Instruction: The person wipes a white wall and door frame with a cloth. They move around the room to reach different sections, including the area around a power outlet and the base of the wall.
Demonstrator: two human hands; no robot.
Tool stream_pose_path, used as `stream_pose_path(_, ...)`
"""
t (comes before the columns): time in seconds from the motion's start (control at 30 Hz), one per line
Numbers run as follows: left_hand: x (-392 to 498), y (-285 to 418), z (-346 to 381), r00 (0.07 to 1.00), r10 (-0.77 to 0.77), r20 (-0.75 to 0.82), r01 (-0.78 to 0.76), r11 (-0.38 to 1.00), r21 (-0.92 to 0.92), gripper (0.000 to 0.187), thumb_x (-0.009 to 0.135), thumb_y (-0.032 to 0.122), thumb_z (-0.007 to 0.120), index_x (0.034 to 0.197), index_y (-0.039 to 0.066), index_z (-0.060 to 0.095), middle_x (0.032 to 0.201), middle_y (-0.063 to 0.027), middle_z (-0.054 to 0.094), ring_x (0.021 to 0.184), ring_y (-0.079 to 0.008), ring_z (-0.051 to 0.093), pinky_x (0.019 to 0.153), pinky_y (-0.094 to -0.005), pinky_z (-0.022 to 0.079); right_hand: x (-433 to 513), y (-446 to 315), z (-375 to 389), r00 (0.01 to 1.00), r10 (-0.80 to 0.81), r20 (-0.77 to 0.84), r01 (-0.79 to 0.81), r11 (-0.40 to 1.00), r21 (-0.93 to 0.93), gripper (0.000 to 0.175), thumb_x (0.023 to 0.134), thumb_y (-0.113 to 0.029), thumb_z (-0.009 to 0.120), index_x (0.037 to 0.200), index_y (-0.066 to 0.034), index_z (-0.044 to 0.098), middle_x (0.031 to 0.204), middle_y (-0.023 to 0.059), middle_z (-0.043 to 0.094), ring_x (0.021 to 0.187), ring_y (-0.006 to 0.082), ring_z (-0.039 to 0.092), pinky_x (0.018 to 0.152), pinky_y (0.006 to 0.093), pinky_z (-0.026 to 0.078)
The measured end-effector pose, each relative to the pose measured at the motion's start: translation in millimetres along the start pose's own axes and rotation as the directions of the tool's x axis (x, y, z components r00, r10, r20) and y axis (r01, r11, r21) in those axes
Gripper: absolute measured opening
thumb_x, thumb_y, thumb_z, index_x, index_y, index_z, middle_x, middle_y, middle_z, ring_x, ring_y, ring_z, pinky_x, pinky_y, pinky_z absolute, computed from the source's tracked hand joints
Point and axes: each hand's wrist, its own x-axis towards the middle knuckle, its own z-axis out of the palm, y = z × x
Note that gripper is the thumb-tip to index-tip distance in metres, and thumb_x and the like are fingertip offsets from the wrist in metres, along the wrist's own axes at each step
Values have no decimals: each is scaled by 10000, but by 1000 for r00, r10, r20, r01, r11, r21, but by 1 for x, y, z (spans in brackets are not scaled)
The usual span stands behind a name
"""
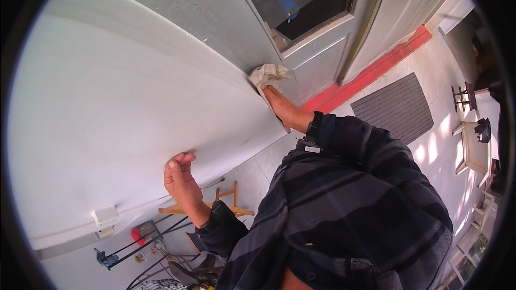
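My right hand (285,108) presses a crumpled off-white cloth (268,75) against the edge where the white wall (133,100) meets the grey door frame (209,12). Part of the cloth hangs below the palm along that edge. Lower and to the left, my left hand (182,183) is raised close to the wall with its fingers loosely curled and nothing visible in it. Whether its fingertips touch the wall is unclear. A dark band circles my right wrist.
A glazed metal door (322,52) stands beyond the frame, above a red-painted sill (375,70). A grey ribbed mat (393,106) lies on the tiled floor. By my left arm are a wooden stand (229,203), a white switch box (105,215) and a black metal rack (149,241).
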Motion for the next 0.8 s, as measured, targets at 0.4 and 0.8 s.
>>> stream_pose_path(0.4,-2,-6,3,994,5,-109,-4,1000,11,282,1099,268,556,1037,35,704,942,-93,755,910,-203,703,987,-409,545,-19,-51,-3,865,-498,63,502,860,-88,320,1051,-253,616,1245,0,588,1228,184,591,1126,300,606,1002,386,476)
stream_pose_path(0.8,0,2,1,998,-41,-54,40,999,-23,292,1093,255,573,1004,10,705,917,-132,750,891,-226,705,929,-387,549,69,85,-68,964,1,-264,24,995,93,191,1044,-164,556,1166,-26,605,987,82,675,921,212,617,822,386,512)
